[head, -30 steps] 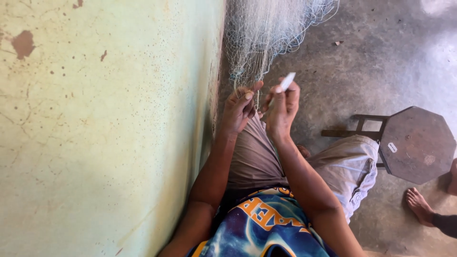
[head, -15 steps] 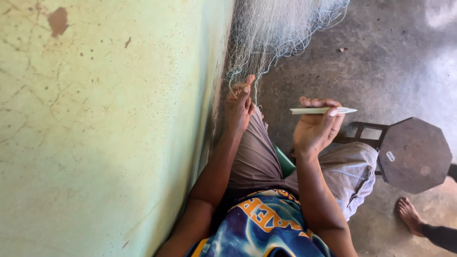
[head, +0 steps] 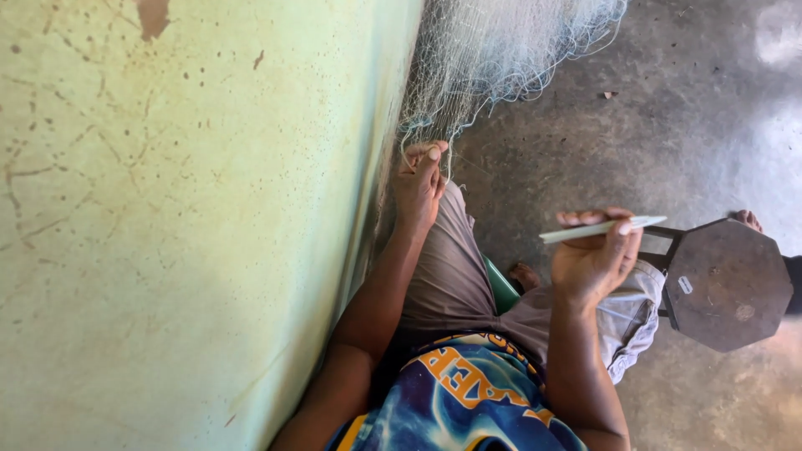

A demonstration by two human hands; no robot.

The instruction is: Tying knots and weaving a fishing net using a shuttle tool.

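Fishing net (head: 493,58): pale, fine mesh, bunched at 12 o'clock of the frame, hanging beside the green wall (head: 184,234) and spilling onto the concrete floor (head: 585,142). Its lower edge narrows to a gathered point at the left hand.

Left hand (head: 419,185): raised at 12 o'clock from the person's lap, fingers pressed together, pinching the net's gathered strands between thumb and fingertips.

Right hand (head: 595,259): well apart from the left hand, at 3 o'clock from it; fingers curled, thumb and forefinger pinching a netting needle.

Netting needle (head: 601,229): slim, flat, whitish, lying near level, its tip pointing to 3 o'clock. Whether twine runs from it to the net cannot be told.

Stool (head: 725,284): dark wood, octagonal top, at 3 o'clock just beside the right hand.

Clothing: grey-brown shorts (head: 451,267); blue printed shirt (head: 451,401) at 6 o'clock.

Another person's toes (head: 748,219): at the stool's upper edge.
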